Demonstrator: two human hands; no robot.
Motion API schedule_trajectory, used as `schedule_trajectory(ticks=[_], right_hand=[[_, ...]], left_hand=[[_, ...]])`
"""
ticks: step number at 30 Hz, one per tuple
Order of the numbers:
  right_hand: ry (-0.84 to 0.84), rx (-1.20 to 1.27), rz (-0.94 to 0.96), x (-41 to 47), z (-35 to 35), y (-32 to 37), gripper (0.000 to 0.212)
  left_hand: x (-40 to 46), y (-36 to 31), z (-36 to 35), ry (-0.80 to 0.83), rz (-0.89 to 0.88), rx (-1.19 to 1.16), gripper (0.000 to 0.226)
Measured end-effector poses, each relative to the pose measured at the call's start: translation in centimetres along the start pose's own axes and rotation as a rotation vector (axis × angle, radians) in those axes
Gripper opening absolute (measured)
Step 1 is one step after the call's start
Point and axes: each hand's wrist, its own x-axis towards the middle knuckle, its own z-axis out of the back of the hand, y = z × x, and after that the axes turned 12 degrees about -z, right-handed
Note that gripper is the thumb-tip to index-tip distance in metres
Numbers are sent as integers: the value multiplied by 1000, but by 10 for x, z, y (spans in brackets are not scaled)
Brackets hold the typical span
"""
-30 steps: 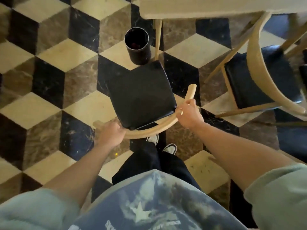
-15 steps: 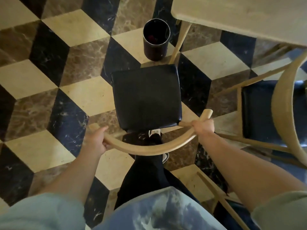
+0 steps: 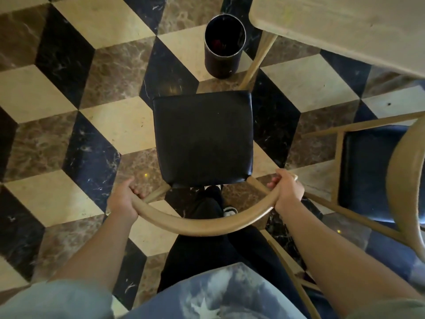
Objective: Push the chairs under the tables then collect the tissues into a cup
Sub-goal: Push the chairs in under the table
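A wooden chair [image 3: 202, 137] with a black padded seat and a curved backrest stands right in front of me, its front edge near the table leg. My left hand [image 3: 123, 200] grips the left end of the backrest. My right hand [image 3: 287, 192] grips the right end. The light wooden table [image 3: 333, 26] fills the top right corner; the chair's seat lies outside it, to its lower left. A tall black cup [image 3: 224, 46] stands on the floor just beyond the chair, beside the table leg. No tissues are visible.
A second chair [image 3: 377, 171] with a dark seat stands close on the right, its backrest curving along the frame's right edge. The floor is a cube-pattern of cream, brown and black marble tiles. My dark trousers and shoes show behind the held chair.
The chair has turned from slanted to square in front of me. The table and the cup now lie closer. Both hands keep their grip on the backrest.
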Motion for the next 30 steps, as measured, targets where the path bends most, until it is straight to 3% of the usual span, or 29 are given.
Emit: schedule_trajectory(ticks=[4, 11, 23, 30], right_hand=[[82, 53, 0, -4, 5, 18, 21], [44, 144, 69, -7, 47, 43, 13], [42, 448, -12, 43, 231, 64, 15], [23, 516, -1, 58, 261, 110, 23]], left_hand=[[-5, 0, -12, -50, 17, 70, 20], [-53, 14, -35, -104, -94, 109, 25], [-214, 61, -141, 6, -291, 272, 17], [-240, 64, -196, 55, -315, 288, 13]])
